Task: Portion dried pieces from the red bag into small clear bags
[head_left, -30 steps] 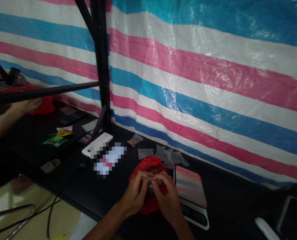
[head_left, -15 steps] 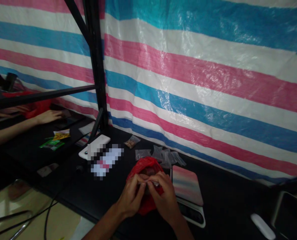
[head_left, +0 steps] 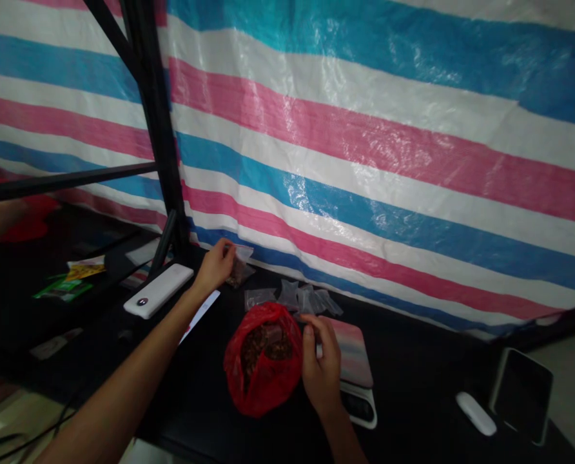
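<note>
My left hand (head_left: 214,267) reaches to the back of the black table and pinches the top of a small clear bag (head_left: 240,272) holding brown pieces. My right hand (head_left: 320,361) hangs over the near left edge of a digital scale (head_left: 351,361) with a pastel striped top, its fingers curled together and nothing visible in them. Between my hands sits a red plastic bag (head_left: 263,359), open at the top and filled with brown pieces. Several empty clear bags (head_left: 302,299) lie just behind my right fingers.
A striped tarp (head_left: 365,148) hangs behind the black table (head_left: 413,374), beside a black metal upright (head_left: 156,116). A white power bank (head_left: 158,291) lies left of my left arm. A white oblong object (head_left: 476,414) and a dark tablet-like device (head_left: 522,394) lie at right.
My hands have come apart from above the red bag. The left went back to the small brown-filled bag, and the right moved toward the scale. The red bag's contents now show.
</note>
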The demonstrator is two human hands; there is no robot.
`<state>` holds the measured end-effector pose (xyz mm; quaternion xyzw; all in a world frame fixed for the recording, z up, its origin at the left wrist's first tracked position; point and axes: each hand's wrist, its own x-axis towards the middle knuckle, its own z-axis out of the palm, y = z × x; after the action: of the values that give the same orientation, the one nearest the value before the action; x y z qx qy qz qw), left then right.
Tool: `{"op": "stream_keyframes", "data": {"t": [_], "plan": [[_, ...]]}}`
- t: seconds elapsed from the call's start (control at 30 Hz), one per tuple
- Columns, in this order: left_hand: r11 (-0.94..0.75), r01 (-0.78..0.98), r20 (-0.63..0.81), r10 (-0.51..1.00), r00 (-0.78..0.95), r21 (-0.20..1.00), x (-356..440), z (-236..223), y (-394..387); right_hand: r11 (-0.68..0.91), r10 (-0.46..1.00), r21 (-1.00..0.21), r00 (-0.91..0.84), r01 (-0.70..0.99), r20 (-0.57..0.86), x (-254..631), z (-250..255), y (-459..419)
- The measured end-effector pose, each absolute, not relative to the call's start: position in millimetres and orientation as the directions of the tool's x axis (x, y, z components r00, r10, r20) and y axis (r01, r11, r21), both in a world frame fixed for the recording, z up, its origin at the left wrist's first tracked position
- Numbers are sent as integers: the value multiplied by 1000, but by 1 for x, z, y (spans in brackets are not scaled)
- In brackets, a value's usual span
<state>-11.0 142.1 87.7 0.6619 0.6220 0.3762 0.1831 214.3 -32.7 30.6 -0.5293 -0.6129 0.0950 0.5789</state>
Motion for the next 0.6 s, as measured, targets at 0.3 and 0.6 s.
{"op": "stream_keyframes", "data": {"t": [0.3, 0.6], "plan": [[-1, 886, 144, 987, -74, 463, -18, 54, 182, 360, 791, -744, 238, 564, 563, 223, 30, -30], [-631, 693, 252, 776, 579, 349, 50, 59, 141, 383, 721, -724, 305, 573, 623, 227, 37, -29]]}}
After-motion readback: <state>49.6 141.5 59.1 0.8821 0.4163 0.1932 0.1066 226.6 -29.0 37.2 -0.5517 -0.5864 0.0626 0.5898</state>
